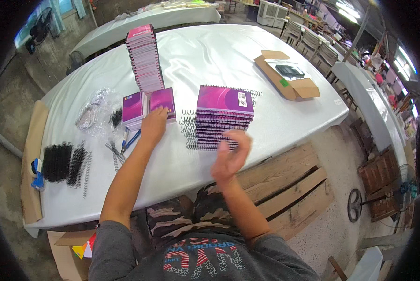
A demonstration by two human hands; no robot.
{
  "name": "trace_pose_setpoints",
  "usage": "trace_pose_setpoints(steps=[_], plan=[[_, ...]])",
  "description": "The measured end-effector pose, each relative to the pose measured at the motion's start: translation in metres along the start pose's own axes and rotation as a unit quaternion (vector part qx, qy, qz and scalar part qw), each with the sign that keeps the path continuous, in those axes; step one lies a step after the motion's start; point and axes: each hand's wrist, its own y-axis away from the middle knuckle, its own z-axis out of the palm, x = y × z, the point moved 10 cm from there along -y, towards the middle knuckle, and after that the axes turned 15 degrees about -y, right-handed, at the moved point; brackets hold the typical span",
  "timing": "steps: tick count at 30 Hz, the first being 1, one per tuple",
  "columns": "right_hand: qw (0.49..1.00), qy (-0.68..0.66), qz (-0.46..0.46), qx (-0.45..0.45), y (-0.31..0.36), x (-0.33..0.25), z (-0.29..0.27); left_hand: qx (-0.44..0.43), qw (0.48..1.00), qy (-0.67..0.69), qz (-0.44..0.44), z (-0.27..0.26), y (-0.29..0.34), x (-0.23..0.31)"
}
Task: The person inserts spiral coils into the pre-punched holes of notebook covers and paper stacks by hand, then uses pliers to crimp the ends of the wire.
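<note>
My left hand (155, 124) is at the near edge of a purple notebook (162, 99), its fingers closed over the cover; the thumb is hard to see. Beside that notebook is another purple-covered stack (132, 108). My right hand (231, 157), slightly blurred, hovers with fingers and thumb apart and nothing between them. Just beyond it stands a pile of purple spiral notebooks (225, 99), with black wire coils sticking out on both sides. Left of my left forearm lie blue-handled pliers (133, 139) and a few loose coils (115, 154).
A tall stack of coil-bound notebooks (144, 58) rises behind. Bundles of black coils (57, 161), a blue tape dispenser (37, 174) and crumpled clear plastic (95, 112) lie at left. An open cardboard box (285, 86) sits at far right on the white-covered table (285, 124). A wooden bench (285, 182) is near right.
</note>
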Motion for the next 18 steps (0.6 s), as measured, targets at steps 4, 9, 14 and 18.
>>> trace_pose_setpoints(steps=[4,9,14,18], plan=[[0.871,-0.211,0.437,-0.082,0.084,0.053,0.047,-0.229,0.96,0.117,-0.108,-0.033,0.017,-0.017],[0.26,-0.53,0.807,0.003,0.196,0.045,0.089,-0.17,0.94,0.275,-0.113,-0.155,0.07,-0.031],[0.544,-0.418,0.721,-0.097,0.17,0.069,0.078,-0.127,0.913,0.362,-0.136,-0.172,0.089,-0.06],[0.762,-0.189,0.53,-0.32,0.126,0.069,0.086,-0.301,0.824,0.005,-0.48,-0.078,0.175,-0.179]])
